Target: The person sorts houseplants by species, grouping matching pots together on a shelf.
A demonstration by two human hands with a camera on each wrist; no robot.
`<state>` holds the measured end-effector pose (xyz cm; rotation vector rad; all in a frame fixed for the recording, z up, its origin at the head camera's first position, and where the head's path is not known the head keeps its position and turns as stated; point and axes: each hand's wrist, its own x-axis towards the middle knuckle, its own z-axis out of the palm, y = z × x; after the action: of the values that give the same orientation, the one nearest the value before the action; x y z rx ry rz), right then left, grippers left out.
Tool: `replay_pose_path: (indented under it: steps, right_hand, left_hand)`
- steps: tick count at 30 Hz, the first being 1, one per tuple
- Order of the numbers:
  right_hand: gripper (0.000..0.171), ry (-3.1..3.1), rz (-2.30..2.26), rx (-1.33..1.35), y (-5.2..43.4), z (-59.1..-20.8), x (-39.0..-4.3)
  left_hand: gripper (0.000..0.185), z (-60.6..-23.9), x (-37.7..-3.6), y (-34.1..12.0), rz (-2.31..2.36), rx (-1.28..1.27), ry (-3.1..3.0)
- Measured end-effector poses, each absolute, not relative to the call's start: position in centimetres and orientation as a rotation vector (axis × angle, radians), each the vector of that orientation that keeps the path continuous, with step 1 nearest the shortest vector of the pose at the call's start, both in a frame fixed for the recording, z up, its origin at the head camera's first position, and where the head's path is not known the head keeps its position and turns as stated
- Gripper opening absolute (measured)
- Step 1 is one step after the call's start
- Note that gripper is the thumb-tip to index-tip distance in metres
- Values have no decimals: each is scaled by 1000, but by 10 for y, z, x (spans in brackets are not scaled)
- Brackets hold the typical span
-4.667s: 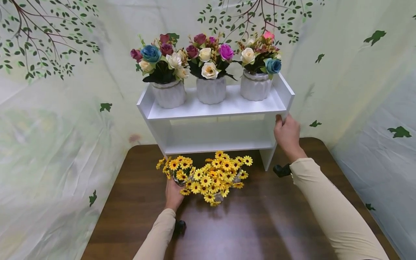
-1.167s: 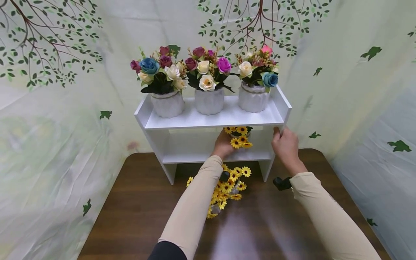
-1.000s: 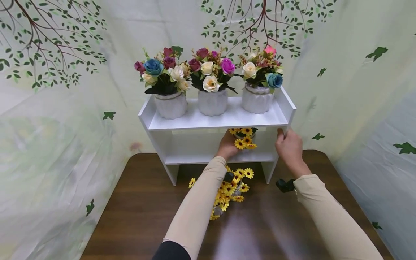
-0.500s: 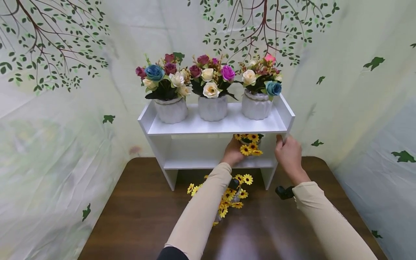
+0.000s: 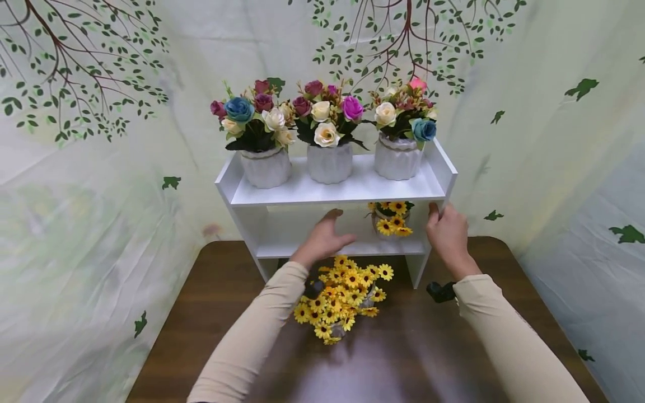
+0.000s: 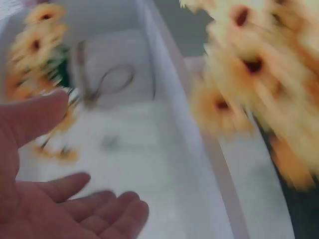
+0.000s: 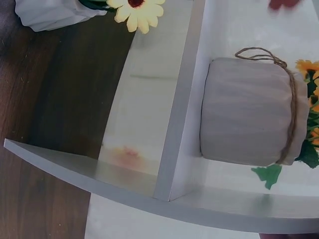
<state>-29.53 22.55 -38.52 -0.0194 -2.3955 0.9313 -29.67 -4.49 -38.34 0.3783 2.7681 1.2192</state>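
Note:
My left hand (image 5: 323,240) is in front of the white shelf's lower tier, fingers spread and thumb apart, holding nothing. To its right, a potted yellow daisy (image 5: 395,225) stands on that tier near the right end. In the right wrist view its grey pot (image 7: 249,112) shows twine tied round the rim. My right hand (image 5: 447,234) grips the right side panel of the white shelf (image 5: 337,193), thumb on the front edge and the other fingers hidden behind. Below my left hand, more potted yellow daisies (image 5: 340,296) cluster on the table in front of the shelf.
Three pots of mixed roses (image 5: 330,162) stand in a row on the top tier. The brown wooden table (image 5: 211,313) carries the shelf near its back edge. A pale cloth backdrop (image 5: 191,67) with printed leaves hangs behind and at both sides.
My left hand took one potted daisy from the table to the lower tier, slid it right, let go and drew back left. My right hand stays on the side panel.

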Motion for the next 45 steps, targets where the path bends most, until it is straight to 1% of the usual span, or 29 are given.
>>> replay_pose_path:
  steps: [4,7,10,14,18,21,25,29,34,36,41,43,45]
  right_hand:
    - [36,-2396,912,-4,227,-381,-298]
    - [36,-2377,895,21,228,-379,-302]
    - [34,-2350,887,51,229,-379,-306]
    - [32,-2326,877,77,231,-379,-309]
    - [32,-2319,874,79,231,-379,-309]
    - [33,-2308,863,83,230,-379,-309]
    - [35,-2301,856,93,227,-380,-310]
    - [34,-2310,868,105,223,-380,-311]
    - [33,-2315,858,81,225,-381,-310]
    - [35,-2317,827,84,227,-382,-309]
    - [37,-2323,780,126,230,-383,-308]
    - [36,-2327,779,124,230,-383,-308]
    - [36,-2331,775,121,230,-383,-308]
  left_hand:
    - [51,-390,-265,-99,1321,462,2860]
    - [39,-411,-242,-128,1416,455,2900]
    - [31,-440,-225,-146,1478,396,2951]
    - [23,-483,-214,-160,1565,234,2995]
    - [24,-526,-204,-167,1640,28,2921]
    - [22,-553,-195,-168,1690,-43,2853]
    - [17,-573,-187,-165,1756,-45,2852]
    - [17,-580,-181,-158,1707,-33,2899]
    - [23,-585,-180,-142,1598,1,2892]
    - [30,-587,-180,-134,1574,1,2870]
    - [61,-586,-181,-116,1521,90,2850]
    - [62,-584,-181,-110,1505,153,2814]
    - [55,-584,-181,-105,1474,200,2803]
